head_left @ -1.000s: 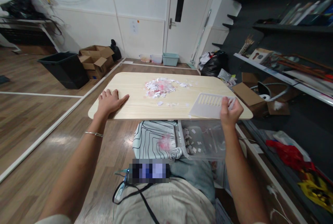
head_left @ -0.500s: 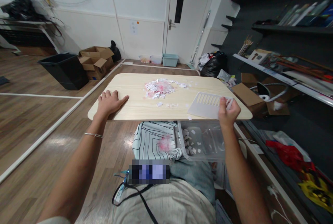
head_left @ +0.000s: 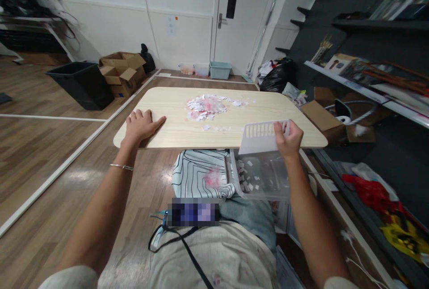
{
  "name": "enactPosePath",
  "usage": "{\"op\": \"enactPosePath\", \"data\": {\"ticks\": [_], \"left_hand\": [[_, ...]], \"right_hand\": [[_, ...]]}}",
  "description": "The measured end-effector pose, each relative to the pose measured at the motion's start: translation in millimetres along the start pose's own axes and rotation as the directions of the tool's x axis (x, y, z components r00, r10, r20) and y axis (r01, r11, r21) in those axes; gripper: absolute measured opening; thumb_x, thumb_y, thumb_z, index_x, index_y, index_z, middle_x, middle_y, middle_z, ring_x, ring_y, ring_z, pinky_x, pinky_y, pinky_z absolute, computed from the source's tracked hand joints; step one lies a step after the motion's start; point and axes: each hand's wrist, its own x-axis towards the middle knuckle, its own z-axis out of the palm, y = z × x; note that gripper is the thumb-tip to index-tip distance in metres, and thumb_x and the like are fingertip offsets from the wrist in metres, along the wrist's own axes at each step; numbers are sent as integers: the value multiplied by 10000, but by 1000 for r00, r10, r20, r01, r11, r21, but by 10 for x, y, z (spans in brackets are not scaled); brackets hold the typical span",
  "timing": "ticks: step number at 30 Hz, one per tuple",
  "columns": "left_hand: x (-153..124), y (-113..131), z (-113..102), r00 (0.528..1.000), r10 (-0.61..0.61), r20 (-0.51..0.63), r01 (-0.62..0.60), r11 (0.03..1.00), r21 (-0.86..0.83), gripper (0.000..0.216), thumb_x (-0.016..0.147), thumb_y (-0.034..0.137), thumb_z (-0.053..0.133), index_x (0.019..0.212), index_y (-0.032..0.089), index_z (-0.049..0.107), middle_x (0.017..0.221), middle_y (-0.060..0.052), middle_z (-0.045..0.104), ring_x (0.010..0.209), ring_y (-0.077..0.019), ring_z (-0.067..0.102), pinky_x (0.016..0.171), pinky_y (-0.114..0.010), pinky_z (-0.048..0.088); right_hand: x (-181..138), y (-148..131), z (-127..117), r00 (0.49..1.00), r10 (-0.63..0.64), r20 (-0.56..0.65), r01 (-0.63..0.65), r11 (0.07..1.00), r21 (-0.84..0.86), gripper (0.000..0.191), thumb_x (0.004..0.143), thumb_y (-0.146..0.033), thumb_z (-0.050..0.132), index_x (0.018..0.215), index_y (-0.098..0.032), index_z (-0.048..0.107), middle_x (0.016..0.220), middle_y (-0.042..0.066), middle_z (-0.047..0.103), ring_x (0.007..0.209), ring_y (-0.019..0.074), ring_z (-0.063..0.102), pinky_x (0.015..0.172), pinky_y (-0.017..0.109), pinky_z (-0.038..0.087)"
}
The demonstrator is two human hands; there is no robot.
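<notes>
My right hand [head_left: 286, 139] grips a white slotted plastic panel [head_left: 259, 137] at the near right edge of a light wooden table [head_left: 167, 134]; the panel is tilted up, its lower edge over the table's rim. Just below it, on my lap, sits a clear plastic bin [head_left: 259, 177] with several small paper scraps inside. My left hand [head_left: 140, 125] lies flat, fingers spread, on the table's near left part. A pile of white and pink paper scraps [head_left: 208, 106] lies at the table's middle, with a few strays nearer me.
A patterned cloth [head_left: 197, 175] covers my lap beside the bin. Left of the table stand a black bin [head_left: 80, 83] and open cardboard boxes [head_left: 122, 72]. Shelves [head_left: 372, 78] line the right wall; a black bag [head_left: 276, 78] and another box [head_left: 320, 116] sit on the floor there.
My right hand has lifted the slotted panel from lying flat on the table to a tilted position and drawn it slightly left, over the near edge. The left hand stays put.
</notes>
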Motion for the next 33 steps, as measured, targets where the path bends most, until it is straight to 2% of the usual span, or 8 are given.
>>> {"op": "enactPosePath", "data": {"ticks": [2, 5, 13, 19, 23, 25, 28, 33], "left_hand": [[-1, 2, -2, 1000, -3, -2, 3, 1000, 0, 967, 999, 827, 263, 1496, 85, 635, 1618, -369, 566, 1543, -535, 507, 1253, -632, 399], [-3, 3, -4, 1000, -4, 3, 4, 1000, -4, 974, 995, 825, 264, 1498, 77, 634, 1621, -373, 561, 1543, -536, 508, 1255, -628, 398], [5, 0, 14, 1000, -11, -11, 11, 1000, -22, 968, 984, 827, 279, 1505, 92, 634, 1631, -367, 565, 1552, -539, 497, 1258, -643, 386], [12, -4, 17, 1000, -9, -11, 9, 1000, -28, 988, 975, 841, 279, 1489, 81, 644, 1624, -375, 565, 1549, -541, 500, 1260, -638, 386], [14, -2, 29, 1000, -4, -9, 3, 1000, -22, 979, 983, 829, 275, 1486, 75, 645, 1617, -386, 565, 1548, -544, 498, 1257, -646, 383], [18, -2, 42, 1000, -6, -15, 5, 1000, -27, 975, 980, 823, 283, 1496, 77, 641, 1616, -388, 564, 1546, -544, 499, 1257, -648, 381], [27, -5, 68, 1000, -6, -28, 5, 999, -37, 979, 971, 826, 294, 1502, 81, 643, 1600, -388, 575, 1533, -548, 509, 1251, -652, 384], [34, -11, 97, 999, 1, -42, -2, 999, -35, 983, 973, 824, 280, 1510, 85, 643, 1594, -387, 584, 1522, -543, 526, 1243, -646, 398]], "right_hand": [[-25, -33, 20, 999, -23, 43, 22, 999, 30, 618, 928, -781, 711, 683, -297, 416, 596, -58, 388, 588, 156, 360, 609, 346, 361], [-32, -56, 41, 999, -17, 43, 14, 997, 73, 642, 912, -818, 707, 678, -295, 418, 604, -59, 389, 589, 152, 355, 601, 340, 348], [47, 39, 34, 992, 44, -120, -25, 988, 152, 646, 881, -847, 682, 671, -293, 426, 616, -50, 419, 606, 154, 395, 587, 321, 335], [80, 159, 71, 971, 98, -217, -57, 981, 187, 512, 852, -697, 745, 770, -290, 446, 694, -36, 476, 659, 176, 479, 613, 329, 426], [113, 217, 96, 921, 129, -367, -44, 972, 231, 450, 747, -522, 806, 918, -289, 461, 822, -5, 543, 758, 222, 593, 682, 376, 532], [124, 230, 98, 901, 131, -414, -32, 971, 237, 459, 702, -461, 794, 959, -293, 452, 843, -7, 545, 766, 230, 608, 689, 386, 546], [111, 213, 103, 903, 116, -413, -18, 972, 234, 462, 660, -419, 765, 943, -305, 418, 795, -39, 506, 687, 205, 562, 630, 360, 510], [37, 128, 122, 938, 99, -331, -37, 981, 189, 421, 669, -415, 757, 898, -308, 421, 725, -51, 519, 633, 186, 529, 576, 322, 464]]}}
